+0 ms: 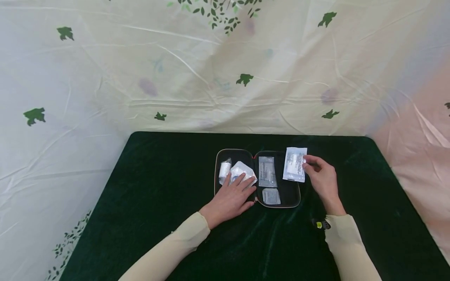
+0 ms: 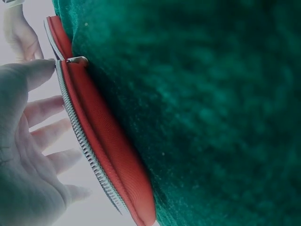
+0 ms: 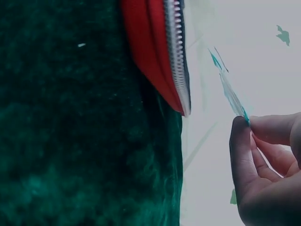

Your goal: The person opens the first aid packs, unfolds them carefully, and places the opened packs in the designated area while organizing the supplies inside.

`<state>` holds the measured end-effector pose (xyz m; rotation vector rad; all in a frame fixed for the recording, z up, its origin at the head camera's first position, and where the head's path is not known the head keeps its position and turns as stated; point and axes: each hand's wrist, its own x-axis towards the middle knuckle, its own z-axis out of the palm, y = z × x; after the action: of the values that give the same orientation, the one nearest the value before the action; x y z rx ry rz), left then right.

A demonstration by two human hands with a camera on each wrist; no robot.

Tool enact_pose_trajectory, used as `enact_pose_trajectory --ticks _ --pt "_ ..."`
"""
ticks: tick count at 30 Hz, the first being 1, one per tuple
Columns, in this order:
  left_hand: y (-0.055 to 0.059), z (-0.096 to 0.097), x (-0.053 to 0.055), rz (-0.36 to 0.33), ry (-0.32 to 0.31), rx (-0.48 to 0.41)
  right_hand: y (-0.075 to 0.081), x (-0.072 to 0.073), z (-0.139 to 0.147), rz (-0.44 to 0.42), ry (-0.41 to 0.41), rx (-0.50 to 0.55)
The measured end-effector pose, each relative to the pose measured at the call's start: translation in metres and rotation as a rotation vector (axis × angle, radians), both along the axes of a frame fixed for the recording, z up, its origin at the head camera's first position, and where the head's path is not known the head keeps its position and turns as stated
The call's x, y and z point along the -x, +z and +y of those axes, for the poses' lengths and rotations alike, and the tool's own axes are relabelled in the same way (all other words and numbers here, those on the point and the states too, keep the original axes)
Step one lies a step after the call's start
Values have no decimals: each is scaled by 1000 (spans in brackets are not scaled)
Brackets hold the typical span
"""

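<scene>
A red zippered case (image 2: 108, 136) lies unfolded on the table, its black inside facing up in the head view. My right hand (image 1: 322, 180) pinches a flat white printed packet (image 1: 294, 164) by its right edge, over the case's upper right corner. In the right wrist view that packet (image 3: 231, 94) shows edge-on between thumb and forefinger. My left hand (image 1: 232, 198) spreads its fingers over the left half, fingertips at a white wrapped packet (image 1: 242, 169). Beside that packet is a white roll in clear wrap (image 1: 225, 171). The right half holds a long silvery packet (image 1: 267, 172) and a smaller one (image 1: 271, 196).
A dark green velvety cloth (image 1: 158, 187) covers the table. Behind it and at the sides hangs a pale curtain (image 1: 197, 78) with green leaf and bird prints. A dark wrist strap (image 1: 323, 224) with a yellow-green spot sits at the right cuff.
</scene>
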<state>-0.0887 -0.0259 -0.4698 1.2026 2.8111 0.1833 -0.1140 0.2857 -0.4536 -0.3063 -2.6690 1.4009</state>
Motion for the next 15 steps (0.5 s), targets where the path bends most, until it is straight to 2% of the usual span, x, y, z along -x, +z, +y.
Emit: enact_pose_trajectory --ticks 8,15 --pt "-1 2 2 -3 6 -3 -7 7 -1 2 34 -20" --pt "1 4 4 1 11 -8 -8 13 -3 -31 53 -32"
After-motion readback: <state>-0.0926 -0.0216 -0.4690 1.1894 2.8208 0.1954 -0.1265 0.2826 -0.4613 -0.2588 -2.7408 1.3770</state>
